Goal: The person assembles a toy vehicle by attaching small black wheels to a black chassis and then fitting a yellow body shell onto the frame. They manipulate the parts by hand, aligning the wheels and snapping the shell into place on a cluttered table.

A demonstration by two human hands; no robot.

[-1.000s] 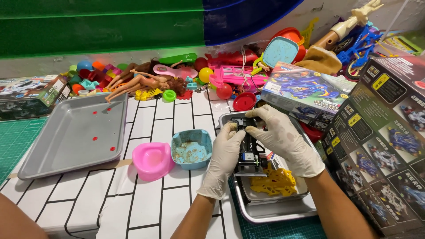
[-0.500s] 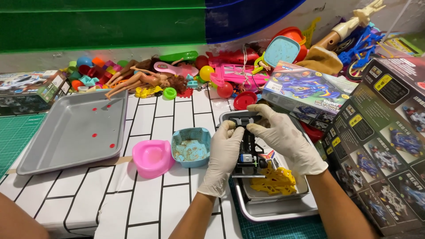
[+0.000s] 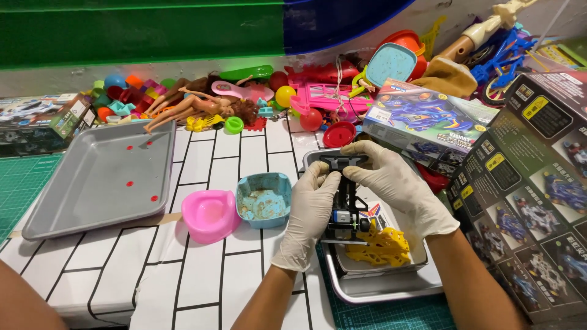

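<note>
2 gloved hands showing, left (image 3: 310, 214) and right (image 3: 397, 186), both gripping 1 black toy car chassis (image 3: 346, 205). 2 metal trays sitting on the surface: 1 big grey tray (image 3: 73, 201) w/ 4 red dots in it, 1 smaller tray (image 3: 367, 290) under the hands. 1 yellow parts frame (image 3: 382, 247) lying in the smaller tray. 1 pink toy potty (image 3: 210, 215) and 1 blue tub (image 3: 264, 198) standing side by side. 1 doll (image 3: 189, 107) lying at the back. Approx. 4 printed boxes showing: 1 at left (image 3: 36, 119), 1 blue (image 3: 422, 119), 2 dark at right (image 3: 538, 201). Loose toys in back pile: too many to count.
</note>
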